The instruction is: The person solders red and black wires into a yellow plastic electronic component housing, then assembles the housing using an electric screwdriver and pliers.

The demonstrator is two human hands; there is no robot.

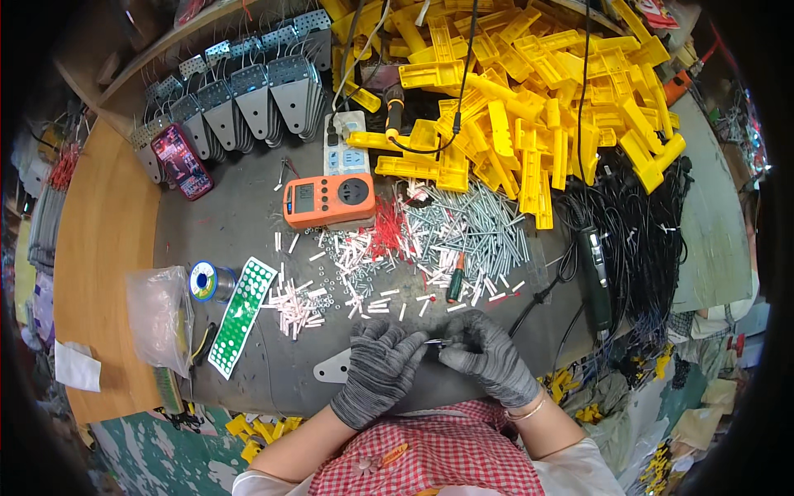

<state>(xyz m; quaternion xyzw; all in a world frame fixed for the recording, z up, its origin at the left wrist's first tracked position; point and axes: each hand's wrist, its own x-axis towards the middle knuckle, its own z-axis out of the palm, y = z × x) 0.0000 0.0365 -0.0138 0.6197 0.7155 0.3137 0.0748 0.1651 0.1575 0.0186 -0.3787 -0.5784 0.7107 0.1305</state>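
Note:
Both hands wear grey striped knit gloves and meet at the front of the dark worktop. My left hand [379, 374] is closed, its fingertips pinching a small shiny piece [435, 341] whose kind I cannot make out. On that piece's other side, my right hand [490, 355] is closed too, thumb and fingers pressed together at it. A flat grey metal plate [332, 369] with small holes pokes out beside my left hand, partly covered by it. Just beyond the hands lies a green-handled screwdriver [456, 283] among white sleeves [298, 307] and long screws [484, 231].
Yellow plastic parts [529, 107] are heaped at the back right, above black cables [637, 248] and a dark electric screwdriver [594, 281]. An orange meter [328, 200], a phone [182, 162], hanging metal plates [285, 95], a solder spool [212, 282] and a green sticker sheet [241, 318] occupy the left.

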